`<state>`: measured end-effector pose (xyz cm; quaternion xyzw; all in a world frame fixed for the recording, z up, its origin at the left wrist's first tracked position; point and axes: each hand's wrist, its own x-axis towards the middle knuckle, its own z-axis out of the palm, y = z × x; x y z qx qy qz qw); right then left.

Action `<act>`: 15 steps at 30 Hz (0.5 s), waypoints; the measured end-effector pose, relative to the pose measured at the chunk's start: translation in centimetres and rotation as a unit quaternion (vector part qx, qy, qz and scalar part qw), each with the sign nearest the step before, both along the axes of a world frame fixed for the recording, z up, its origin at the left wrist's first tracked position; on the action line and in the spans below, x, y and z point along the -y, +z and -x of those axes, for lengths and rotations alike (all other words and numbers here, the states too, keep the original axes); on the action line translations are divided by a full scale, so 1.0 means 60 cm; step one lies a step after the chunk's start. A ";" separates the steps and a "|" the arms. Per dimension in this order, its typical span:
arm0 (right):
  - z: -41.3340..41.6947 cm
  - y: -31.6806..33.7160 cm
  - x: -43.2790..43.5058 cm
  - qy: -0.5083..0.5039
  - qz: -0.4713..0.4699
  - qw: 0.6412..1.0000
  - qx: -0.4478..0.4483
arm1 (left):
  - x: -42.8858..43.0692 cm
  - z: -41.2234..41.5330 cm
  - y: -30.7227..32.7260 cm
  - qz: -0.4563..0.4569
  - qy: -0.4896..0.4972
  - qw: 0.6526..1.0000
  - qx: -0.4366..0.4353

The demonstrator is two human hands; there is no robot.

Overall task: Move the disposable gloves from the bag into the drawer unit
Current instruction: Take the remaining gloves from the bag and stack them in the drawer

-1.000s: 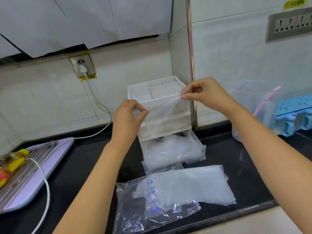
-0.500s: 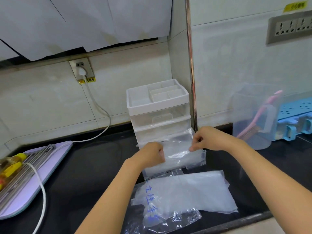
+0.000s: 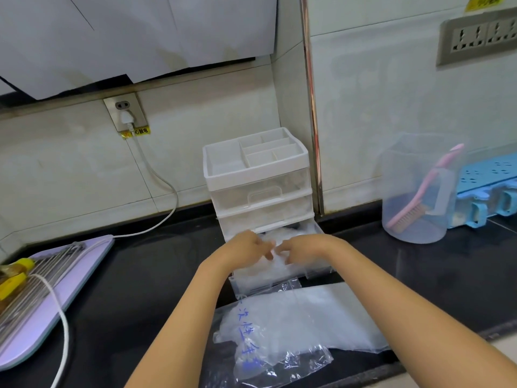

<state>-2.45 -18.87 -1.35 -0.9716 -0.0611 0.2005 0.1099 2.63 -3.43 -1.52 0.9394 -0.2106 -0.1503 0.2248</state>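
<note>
White-and-clear plastic drawer unit (image 3: 260, 191), bottom drawer open. My left hand (image 3: 246, 247) and right hand (image 3: 303, 247) pinch thin translucent disposable gloves (image 3: 277, 266) inside.

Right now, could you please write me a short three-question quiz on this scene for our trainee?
1. True or false: the bottom drawer of the drawer unit is pulled open.
2. Where are the left hand and the right hand? A) on the top tray B) at the gloves in the open drawer C) at the wall socket
3. Fill in: the pink brush stands in a clear ___.
Key: 1 true; 2 B; 3 jug.
</note>
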 end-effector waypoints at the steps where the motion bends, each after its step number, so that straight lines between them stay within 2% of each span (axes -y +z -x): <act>1: 0.000 0.001 0.000 -0.001 0.004 1.000 -0.006 | 0.004 -0.002 0.001 0.059 0.020 0.998 0.013; 3: -0.001 0.003 -0.001 0.002 0.014 1.000 -0.026 | 0.021 -0.001 -0.007 0.090 0.037 0.994 0.046; 5: -0.003 0.003 0.000 0.000 0.031 0.999 -0.034 | 0.042 -0.002 -0.025 0.045 0.021 0.997 0.055; 10: -0.013 0.001 0.002 -0.037 0.015 0.999 -0.029 | 0.054 -0.021 -0.056 -0.147 0.020 0.988 0.034; 15: -0.031 -0.011 -0.002 -0.132 0.018 0.990 0.038 | 0.053 -0.048 -0.065 -0.190 0.021 0.981 -0.018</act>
